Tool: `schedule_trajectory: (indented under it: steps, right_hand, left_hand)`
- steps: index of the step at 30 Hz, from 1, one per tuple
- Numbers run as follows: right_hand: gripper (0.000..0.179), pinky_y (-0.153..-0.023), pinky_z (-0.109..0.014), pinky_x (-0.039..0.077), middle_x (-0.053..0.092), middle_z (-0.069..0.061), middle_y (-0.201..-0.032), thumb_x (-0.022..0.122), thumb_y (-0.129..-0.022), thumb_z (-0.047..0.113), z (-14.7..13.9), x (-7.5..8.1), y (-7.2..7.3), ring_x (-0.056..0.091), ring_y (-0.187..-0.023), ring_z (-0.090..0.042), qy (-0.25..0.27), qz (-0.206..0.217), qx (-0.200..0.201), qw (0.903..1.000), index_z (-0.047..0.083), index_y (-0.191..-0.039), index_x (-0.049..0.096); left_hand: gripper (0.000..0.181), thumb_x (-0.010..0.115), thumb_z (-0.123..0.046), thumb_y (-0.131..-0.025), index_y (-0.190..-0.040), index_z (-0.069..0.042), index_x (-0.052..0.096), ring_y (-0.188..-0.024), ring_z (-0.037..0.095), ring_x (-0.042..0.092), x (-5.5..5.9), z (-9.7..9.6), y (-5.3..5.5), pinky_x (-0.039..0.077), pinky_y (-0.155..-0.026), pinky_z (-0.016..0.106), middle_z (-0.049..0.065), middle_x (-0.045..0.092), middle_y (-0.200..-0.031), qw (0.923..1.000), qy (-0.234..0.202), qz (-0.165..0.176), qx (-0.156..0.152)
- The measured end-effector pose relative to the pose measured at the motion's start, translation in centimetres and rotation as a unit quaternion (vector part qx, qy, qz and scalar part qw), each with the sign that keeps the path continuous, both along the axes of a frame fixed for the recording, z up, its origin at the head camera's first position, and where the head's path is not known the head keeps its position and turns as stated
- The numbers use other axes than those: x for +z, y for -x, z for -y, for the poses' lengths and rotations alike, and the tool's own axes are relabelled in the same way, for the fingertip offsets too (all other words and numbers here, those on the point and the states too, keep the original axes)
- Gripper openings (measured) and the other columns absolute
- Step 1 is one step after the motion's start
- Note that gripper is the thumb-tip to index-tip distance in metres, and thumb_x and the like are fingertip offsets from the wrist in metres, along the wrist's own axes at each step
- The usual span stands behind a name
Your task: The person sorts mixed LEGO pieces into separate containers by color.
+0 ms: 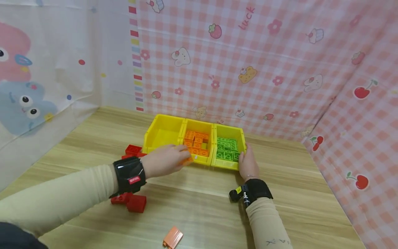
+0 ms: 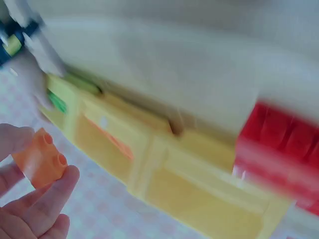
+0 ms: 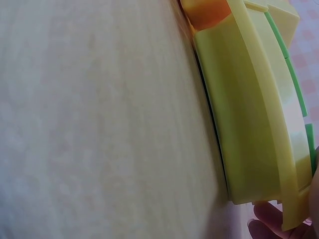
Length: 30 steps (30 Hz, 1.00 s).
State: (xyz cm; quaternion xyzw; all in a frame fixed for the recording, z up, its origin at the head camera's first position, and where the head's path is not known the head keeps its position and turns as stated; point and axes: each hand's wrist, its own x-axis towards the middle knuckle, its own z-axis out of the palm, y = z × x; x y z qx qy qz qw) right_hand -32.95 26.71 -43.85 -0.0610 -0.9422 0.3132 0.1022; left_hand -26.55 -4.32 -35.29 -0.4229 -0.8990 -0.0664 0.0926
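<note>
Between thumb and fingertips, my left hand (image 1: 166, 159) pinches an orange building brick (image 2: 41, 158), its studs showing in the left wrist view. That hand is at the front edge of the middle yellow bin (image 1: 202, 160), which holds several orange bricks (image 1: 198, 142). My right hand (image 1: 249, 164) grips the side wall of the right yellow bin (image 1: 225, 165), thumb at the rim and other fingers outside. Several green bricks (image 1: 228, 148) lie in that bin. In the right wrist view the fingertips (image 3: 269, 216) show below the bin's corner.
A third yellow bin (image 1: 166, 133) joins the row on the left. Red bricks (image 1: 133, 149) lie beside it, partly behind my left arm, with more red bricks (image 1: 136, 203) nearer me. One orange brick (image 1: 173, 237) lies at the front of the wooden table (image 1: 199, 197). Patterned cloth (image 1: 230, 52) hangs behind.
</note>
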Motion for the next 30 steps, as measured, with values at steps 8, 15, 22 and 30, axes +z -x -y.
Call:
schedule_trajectory:
  steps: [8, 15, 22, 30]
  right_hand:
    - [0.05, -0.102, -0.046, 0.031, 0.032, -0.018, -0.146, 0.032, -0.1, 0.019, -0.2, -0.1, 0.0, 0.038, -0.128, -0.031, -0.002, -0.007, -0.003, 1.0, 0.006, -0.147, 0.019]
    - [0.049, -0.103, -0.045, 0.03, 0.032, -0.018, -0.146, 0.032, -0.1, 0.019, 0.0, 0.0, 0.0, 0.037, -0.129, -0.03, 0.0, -0.012, -0.002, 0.9999, 0.006, -0.146, 0.02]
    - [0.049, -0.103, -0.046, 0.03, 0.032, -0.018, -0.146, 0.033, -0.1, 0.018, 0.0, 0.0, -0.1, 0.037, -0.129, -0.03, 0.009, -0.012, -0.004, 0.9999, 0.006, -0.146, 0.021]
    - [0.049, -0.103, -0.046, 0.03, 0.032, -0.018, -0.146, 0.032, -0.1, 0.018, 0.0, -0.1, 0.0, 0.037, -0.129, -0.031, 0.007, -0.015, -0.005, 0.9999, 0.006, -0.146, 0.021]
  left_hand:
    - [0.021, 0.068, -0.023, -0.084, -0.096, -0.006, 0.062, -0.076, 0.02, 0.055, -0.1, -3.4, 7.1, 0.045, -0.075, 0.039, 0.004, 0.056, -0.082, 0.9945, 0.049, -0.017, 0.091]
    - [0.033, 0.065, -0.038, -0.084, -0.105, -0.012, 0.065, -0.096, 0.03, 0.058, -1.6, -4.0, 9.7, 0.023, -0.103, 0.055, 0.007, 0.062, -0.097, 0.9815, 0.11, -0.035, 0.152]
    - [0.042, 0.064, -0.042, -0.084, -0.115, -0.014, 0.064, -0.11, 0.033, 0.052, -2.7, -4.3, 10.2, 0.017, -0.106, 0.055, 0.011, 0.06, -0.113, 0.9754, 0.124, -0.06, 0.172]
    - [0.044, 0.061, -0.045, -0.086, -0.112, -0.011, 0.067, -0.112, 0.031, 0.05, -2.9, -4.2, 10.0, 0.018, -0.106, 0.054, 0.013, 0.057, -0.115, 0.972, 0.117, -0.083, 0.186]
